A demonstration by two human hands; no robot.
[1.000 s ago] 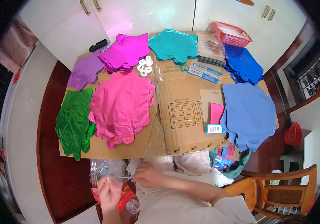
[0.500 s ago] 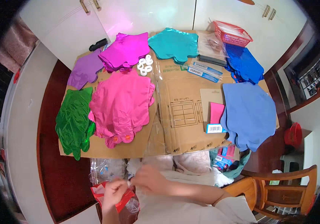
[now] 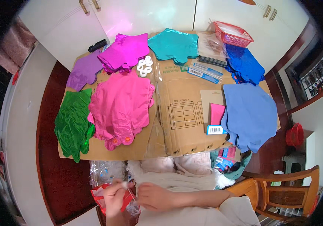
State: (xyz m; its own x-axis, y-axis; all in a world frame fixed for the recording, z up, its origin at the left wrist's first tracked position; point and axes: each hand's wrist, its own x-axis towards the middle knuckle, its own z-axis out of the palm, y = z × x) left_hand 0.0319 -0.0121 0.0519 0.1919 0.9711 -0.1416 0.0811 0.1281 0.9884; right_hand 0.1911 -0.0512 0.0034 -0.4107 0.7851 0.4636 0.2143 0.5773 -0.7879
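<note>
Low in the middle, over my lap, my left hand is closed on a small white ribbon roll. From it a thin pale ribbon runs down to the curled fingers of my right hand. The fingertips of the right hand are partly hidden. Similar white rolls lie in a cluster on the cardboard. Below and behind my left hand is a red plastic bag.
Flat cardboard bears foil stacks: green, pink, magenta, teal and blue. Pale blue sheets lie at right, and a red basket stands behind. A wooden chair is at lower right.
My right hand has moved slightly down, away from my left hand. A stretch of ribbon now shows between them. My left hand still holds the white roll.
</note>
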